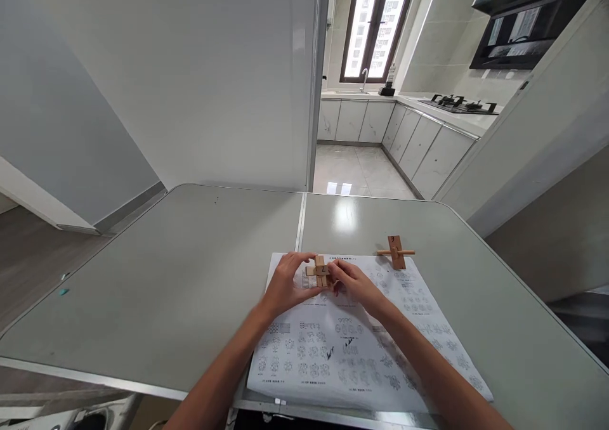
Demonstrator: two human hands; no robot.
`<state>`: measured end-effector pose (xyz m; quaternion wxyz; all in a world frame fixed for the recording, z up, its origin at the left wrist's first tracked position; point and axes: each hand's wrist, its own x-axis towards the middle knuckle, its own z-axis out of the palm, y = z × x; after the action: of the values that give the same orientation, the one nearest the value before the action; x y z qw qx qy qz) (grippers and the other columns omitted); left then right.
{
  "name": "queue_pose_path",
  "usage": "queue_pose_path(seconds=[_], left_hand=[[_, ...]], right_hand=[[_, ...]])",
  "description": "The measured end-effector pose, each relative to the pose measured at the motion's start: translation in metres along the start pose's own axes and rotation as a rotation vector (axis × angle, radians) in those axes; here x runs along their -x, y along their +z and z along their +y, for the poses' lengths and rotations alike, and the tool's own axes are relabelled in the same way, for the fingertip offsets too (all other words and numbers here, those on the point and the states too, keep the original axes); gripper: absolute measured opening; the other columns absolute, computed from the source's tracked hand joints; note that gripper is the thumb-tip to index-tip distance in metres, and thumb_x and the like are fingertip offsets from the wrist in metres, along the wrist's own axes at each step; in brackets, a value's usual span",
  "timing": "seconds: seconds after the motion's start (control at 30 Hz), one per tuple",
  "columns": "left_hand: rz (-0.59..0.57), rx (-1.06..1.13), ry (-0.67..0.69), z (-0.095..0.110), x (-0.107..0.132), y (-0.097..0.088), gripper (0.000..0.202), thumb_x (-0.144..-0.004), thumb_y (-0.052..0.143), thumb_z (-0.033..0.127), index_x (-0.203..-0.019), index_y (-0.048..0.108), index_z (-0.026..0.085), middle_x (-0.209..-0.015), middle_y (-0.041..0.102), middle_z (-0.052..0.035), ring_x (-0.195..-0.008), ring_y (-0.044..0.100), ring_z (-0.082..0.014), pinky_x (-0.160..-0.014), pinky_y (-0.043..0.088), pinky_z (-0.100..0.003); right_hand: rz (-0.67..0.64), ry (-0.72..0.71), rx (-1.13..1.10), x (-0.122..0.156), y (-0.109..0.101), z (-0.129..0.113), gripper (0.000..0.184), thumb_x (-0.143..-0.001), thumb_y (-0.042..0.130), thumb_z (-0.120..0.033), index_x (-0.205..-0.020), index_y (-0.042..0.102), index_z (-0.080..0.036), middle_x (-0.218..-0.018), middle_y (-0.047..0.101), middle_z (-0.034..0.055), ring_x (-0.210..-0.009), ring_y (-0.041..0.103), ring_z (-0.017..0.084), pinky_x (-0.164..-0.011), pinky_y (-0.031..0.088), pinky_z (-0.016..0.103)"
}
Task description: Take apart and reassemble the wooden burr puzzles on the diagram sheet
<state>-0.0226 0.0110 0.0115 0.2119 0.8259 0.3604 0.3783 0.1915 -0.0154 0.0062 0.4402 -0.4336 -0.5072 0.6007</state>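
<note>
Your left hand (288,283) and right hand (354,284) are both on the wooden block puzzle (321,270), just below center of the frame, above the top edge of the printed sheet (309,379). Left fingers: index at the top, thumb underneath, pinching it between them. Right fingers: bunched, pinching its right side; can't tell which piece, fingertips partly hidden. Puzzle is crossed bars, a dark mark on the front one. Second wooden piece (396,252), flat plate with a rod across it, is right of center at the sheet's upper right edge, well apart from your hands. Sheet lies on the table (143,328), under your forearms. Small teal bit (63,292) near the table's left edge.
</note>
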Motion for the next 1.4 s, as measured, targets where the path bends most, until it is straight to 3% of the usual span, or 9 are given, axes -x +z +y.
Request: queue_pose_path(seconds=[0.13,0.23,0.47,0.57,0.7,0.8,0.9,1.07,1.4], left_hand=[[0.020,0.101,-0.087,-0.007,-0.001,0.004,0.080,-0.082,0.087,0.044,-0.149,0.045,0.034,-0.137,0.066,-0.0077,-0.116,0.066,-0.0271,-0.101,0.052,-0.045],[0.046,0.121,-0.151,-0.011,-0.001,0.006,0.064,-0.089,0.080,0.042,-0.144,0.048,0.032,-0.137,0.066,-0.0084,-0.115,0.066,-0.0268,-0.098,0.053,-0.046],[0.018,0.054,-0.140,-0.005,-0.002,0.003,0.030,-0.099,0.064,0.037,-0.128,0.060,0.030,-0.126,0.068,-0.0066,-0.114,0.066,-0.0265,-0.085,0.058,-0.038],[0.004,0.001,-0.119,0.000,-0.004,-0.003,0.026,-0.101,0.061,0.036,-0.126,0.062,0.029,-0.128,0.067,-0.0076,-0.116,0.065,-0.0277,-0.081,0.060,-0.037],[-0.067,-0.095,-0.102,0.009,0.003,-0.020,0.027,-0.103,0.057,0.038,-0.127,0.064,0.028,-0.136,0.064,-0.0092,-0.124,0.061,-0.0301,-0.094,0.059,-0.045],[-0.102,-0.235,-0.133,0.014,0.031,-0.037,0.030,-0.101,0.061,0.040,-0.129,0.063,0.029,-0.147,0.057,-0.0093,-0.134,0.054,-0.0323,-0.106,0.054,-0.052],[-0.017,-0.340,-0.207,0.016,0.076,-0.048,0.033,-0.100,0.061,0.043,-0.131,0.063,0.029,-0.148,0.056,-0.0095,-0.138,0.051,-0.0347,-0.109,0.051,-0.057],[0.034,-0.396,-0.302,0.018,0.137,-0.048,0.047,-0.097,0.063,0.049,-0.138,0.059,0.028,-0.149,0.059,-0.0106,-0.140,0.052,-0.0372,-0.110,0.052,-0.059],[0.149,-0.334,-0.441,0.021,0.145,-0.045,0.043,-0.098,0.057,0.053,-0.136,0.060,0.031,-0.152,0.059,-0.0070,-0.131,0.064,-0.0330,-0.102,0.061,-0.051]], right_hand=[[0.103,0.189,-0.399,0.010,-0.014,0.001,0.034,-0.091,0.076,-0.055,-0.088,0.070,-0.022,-0.076,0.064,0.0015,-0.063,0.059,0.015,-0.057,0.055,0.027],[0.208,0.251,-0.580,0.036,-0.033,0.009,0.021,-0.091,0.080,-0.043,-0.092,0.075,-0.023,-0.086,0.069,0.0028,-0.066,0.063,0.013,-0.058,0.060,0.022],[0.406,0.220,-0.828,0.103,-0.076,0.037,0.015,-0.084,0.087,-0.026,-0.089,0.073,-0.024,-0.085,0.069,0.0008,-0.063,0.064,0.010,-0.053,0.062,0.015],[0.412,0.175,-0.932,0.107,-0.084,0.034,0.017,-0.084,0.085,-0.019,-0.091,0.071,-0.024,-0.082,0.067,-0.0002,-0.062,0.064,0.010,-0.051,0.062,0.016],[0.481,0.183,-1.032,0.107,-0.080,0.022,0.015,-0.084,0.083,-0.016,-0.093,0.072,-0.022,-0.081,0.067,0.0006,-0.061,0.063,0.009,-0.049,0.059,0.015],[0.604,0.163,-0.891,0.122,-0.065,0.019,0.030,-0.080,0.088,-0.024,-0.106,0.074,-0.018,-0.087,0.070,0.0018,-0.063,0.063,0.009,-0.053,0.059,0.014],[0.735,0.055,-0.472,0.148,-0.049,0.025,0.049,-0.079,0.089,-0.041,-0.120,0.072,-0.022,-0.091,0.074,0.0021,-0.068,0.065,0.013,-0.058,0.060,0.021],[0.665,0.038,0.114,0.179,-0.030,0.043,0.048,-0.083,0.077,-0.065,-0.101,0.073,-0.020,-0.082,0.074,0.0056,-0.068,0.067,0.020,-0.060,0.059,0.027],[0.837,-0.248,0.590,0.183,0.002,0.065,0.041,-0.097,0.060,-0.061,-0.102,0.073,-0.022,-0.067,0.068,0.0011,-0.059,0.066,0.017,-0.054,0.052,0.023]])
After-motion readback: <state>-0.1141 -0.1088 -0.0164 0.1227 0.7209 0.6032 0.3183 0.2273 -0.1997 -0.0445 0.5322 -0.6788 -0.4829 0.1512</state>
